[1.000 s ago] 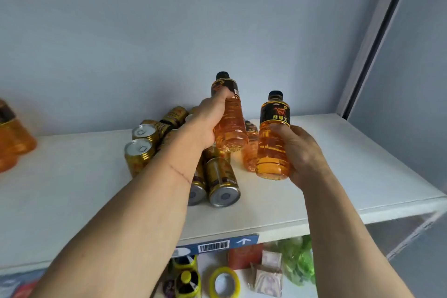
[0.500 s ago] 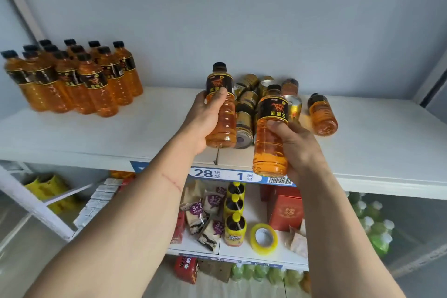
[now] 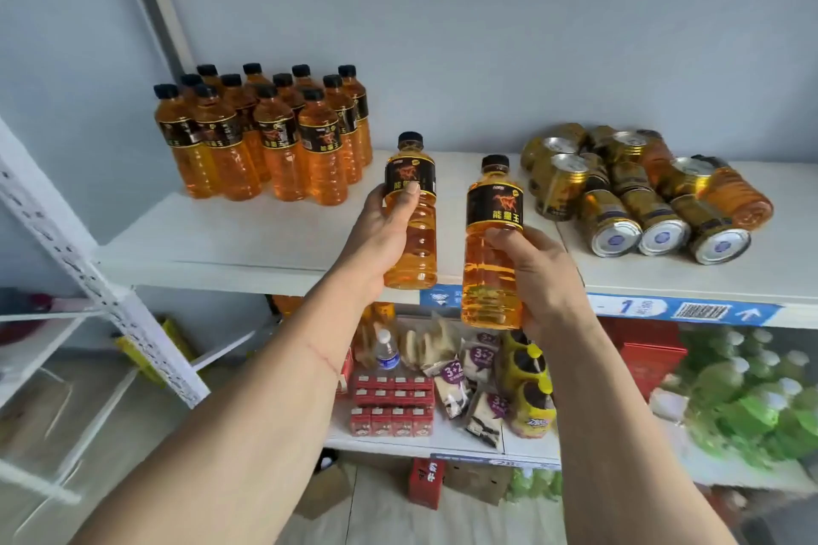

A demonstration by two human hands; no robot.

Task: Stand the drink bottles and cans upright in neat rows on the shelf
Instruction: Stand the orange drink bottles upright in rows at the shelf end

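At frame centre, the left hand is gripping one orange bottle upright, thumb lying across its black label. Just right of it, the right hand is wrapping its fingers round a second bottle, also upright. Both bottles are hanging above the front edge of the white shelf. Standing bottles are occupying the upper left (in tight rows). Gold cans, mostly lying down, are occupying the right.
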